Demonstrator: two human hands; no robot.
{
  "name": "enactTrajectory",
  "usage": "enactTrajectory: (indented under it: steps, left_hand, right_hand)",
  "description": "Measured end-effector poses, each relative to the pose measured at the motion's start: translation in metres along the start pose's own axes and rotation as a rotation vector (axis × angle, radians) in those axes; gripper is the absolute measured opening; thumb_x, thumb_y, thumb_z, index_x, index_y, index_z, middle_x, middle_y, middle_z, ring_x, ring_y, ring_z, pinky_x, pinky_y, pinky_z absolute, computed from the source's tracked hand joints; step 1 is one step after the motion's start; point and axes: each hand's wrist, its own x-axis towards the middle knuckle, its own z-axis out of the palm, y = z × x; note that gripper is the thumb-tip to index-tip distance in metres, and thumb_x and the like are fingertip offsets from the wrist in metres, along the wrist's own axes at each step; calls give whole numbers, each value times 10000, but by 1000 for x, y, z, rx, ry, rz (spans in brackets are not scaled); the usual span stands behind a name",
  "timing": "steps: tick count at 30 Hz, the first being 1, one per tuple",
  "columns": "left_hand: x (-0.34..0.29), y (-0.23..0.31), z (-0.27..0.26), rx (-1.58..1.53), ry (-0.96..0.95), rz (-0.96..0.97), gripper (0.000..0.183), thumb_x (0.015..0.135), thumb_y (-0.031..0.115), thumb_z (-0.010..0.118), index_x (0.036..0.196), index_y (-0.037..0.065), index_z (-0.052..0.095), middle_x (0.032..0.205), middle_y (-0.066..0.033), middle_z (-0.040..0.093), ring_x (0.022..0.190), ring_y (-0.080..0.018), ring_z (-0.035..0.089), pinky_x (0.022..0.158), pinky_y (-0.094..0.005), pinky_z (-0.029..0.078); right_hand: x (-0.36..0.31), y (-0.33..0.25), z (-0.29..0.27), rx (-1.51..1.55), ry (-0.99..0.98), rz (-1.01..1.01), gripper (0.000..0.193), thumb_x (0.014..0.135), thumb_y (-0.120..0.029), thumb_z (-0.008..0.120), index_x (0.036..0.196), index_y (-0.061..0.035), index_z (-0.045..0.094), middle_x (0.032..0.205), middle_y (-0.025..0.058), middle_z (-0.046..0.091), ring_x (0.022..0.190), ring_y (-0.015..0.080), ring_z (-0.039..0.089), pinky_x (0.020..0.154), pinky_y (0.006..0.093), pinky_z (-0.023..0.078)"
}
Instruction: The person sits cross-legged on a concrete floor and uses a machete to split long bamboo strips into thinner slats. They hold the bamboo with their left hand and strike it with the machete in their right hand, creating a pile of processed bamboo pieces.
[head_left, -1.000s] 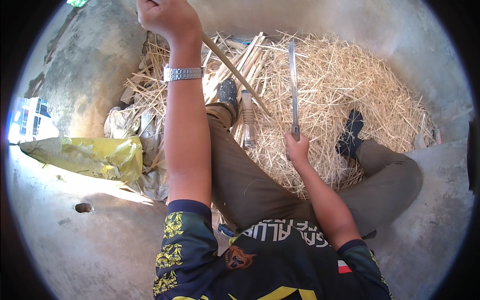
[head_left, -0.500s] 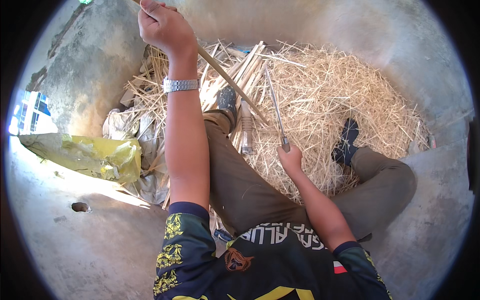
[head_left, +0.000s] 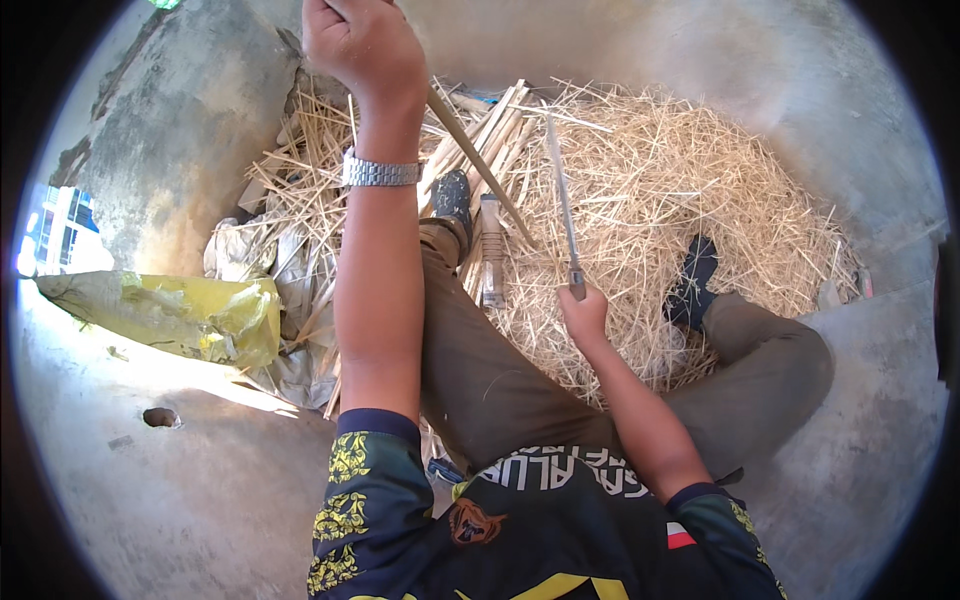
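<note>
My left hand (head_left: 366, 48), raised at the top of the view with a silver watch at its wrist, is closed around a long tan bamboo strip (head_left: 478, 160). The strip slants down to the right, its lower end over the straw. In my right hand (head_left: 585, 316) is the short handle of a long knife (head_left: 564, 200), its narrow blade pointing up and away from me. Blade and strip are apart. A worn, pale wooden piece (head_left: 492, 252) lies beside my left foot, between my legs.
A heap of straw-like shavings (head_left: 660, 175) spreads across the middle and right. Split strips (head_left: 505, 125) lie beyond my left foot (head_left: 453, 200). A yellow sack (head_left: 215, 312) sits at the left, near a hole (head_left: 161, 417) in the concrete. A curved concrete wall (head_left: 620, 45) encloses the far side.
My left hand has shifted right and a little farther away with the bamboo strip. My right hand has risen slightly, moving the knife a little right and away from me.
</note>
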Motion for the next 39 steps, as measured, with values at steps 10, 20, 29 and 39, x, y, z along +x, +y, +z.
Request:
enactTrajectory:
  steps: [10, 20, 29, 39]
  left_hand:
    - [-19, 9, 11, 219, -174, 270, 304, 1105, 271, 440, 879, 86, 526, 611, 68, 421, 485, -36, 389, 414, -229, 288]
    - [-107, 43, 50, 254, -429, 587, 320, 896, 121, 685, 1114, -33, 507, 668, -67, 560, 494, -192, 603, 414, -322, 465]
    - [-134, 61, 55, 253, -526, 583, 413, 895, 176, 702, 1156, -60, 487, 726, -89, 568, 478, -182, 560, 408, -314, 441]
    - [-149, 73, 56, 184, -577, 579, 435, 883, 161, 704, 1180, -61, 477, 795, -137, 584, 515, -232, 581, 426, -331, 449]
  right_hand:
    - [-9, 15, -6, -355, -257, 448, 398, 859, -285, 678, 1031, 74, 685, 927, 238, 711, 874, 349, 713, 766, 447, 535]
    - [5, 70, -2, -314, -191, 445, 358, 838, -246, 687, 967, 84, 646, 853, 210, 693, 767, 314, 710, 654, 435, 545]
    - [-13, 19, -9, -201, -209, 487, 223, 841, -142, 645, 862, 78, 618, 599, 128, 583, 436, 205, 556, 389, 376, 419]
    - [-11, 22, -8, -146, -197, 580, 221, 839, -146, 667, 831, 70, 623, 599, 134, 589, 435, 202, 552, 389, 377, 420]
